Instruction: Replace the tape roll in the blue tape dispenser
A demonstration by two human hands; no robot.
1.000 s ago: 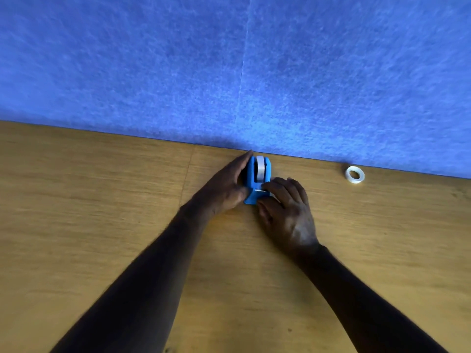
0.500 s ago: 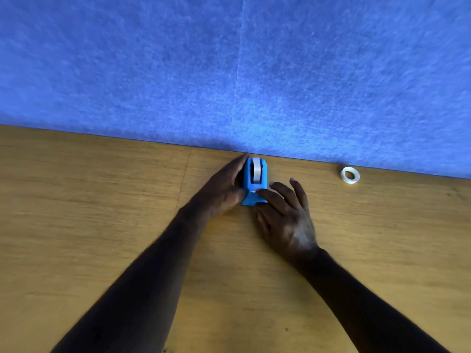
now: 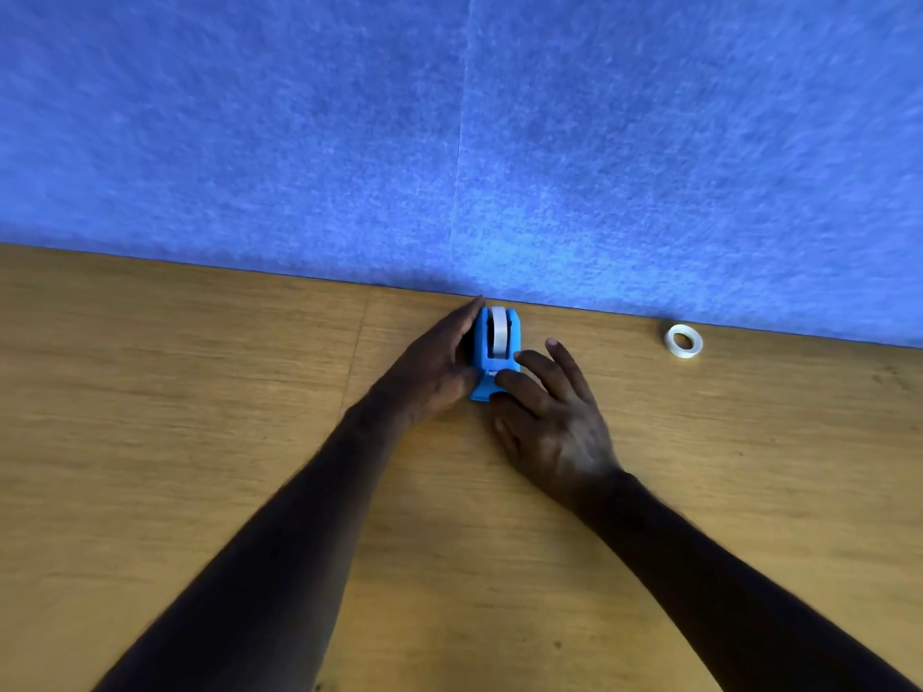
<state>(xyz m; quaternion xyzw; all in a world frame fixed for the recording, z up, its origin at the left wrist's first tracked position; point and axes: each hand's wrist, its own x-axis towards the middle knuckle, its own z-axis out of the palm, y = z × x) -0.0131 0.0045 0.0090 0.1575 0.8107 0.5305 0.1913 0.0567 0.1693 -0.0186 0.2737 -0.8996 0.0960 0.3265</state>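
Observation:
The blue tape dispenser (image 3: pixel 492 359) stands on the wooden table (image 3: pixel 200 442) close to the blue wall, with a white tape roll (image 3: pixel 498 329) seated in it. My left hand (image 3: pixel 432 367) lies flat against the dispenser's left side, fingers stretched toward the wall. My right hand (image 3: pixel 544 412) rests on the table just right of it, fingers spread, with the index fingertip on the dispenser's front cutter end. A second white tape roll (image 3: pixel 684 340) lies flat on the table to the right, clear of both hands.
A blue felt wall panel (image 3: pixel 449 142) rises straight from the table's far edge, right behind the dispenser. A seam in the wooden top runs just left of my left hand.
My right hand's fingers have uncurled and spread, easing back from the dispenser's front. The left hand stays against the dispenser's side. The view has shifted slightly.

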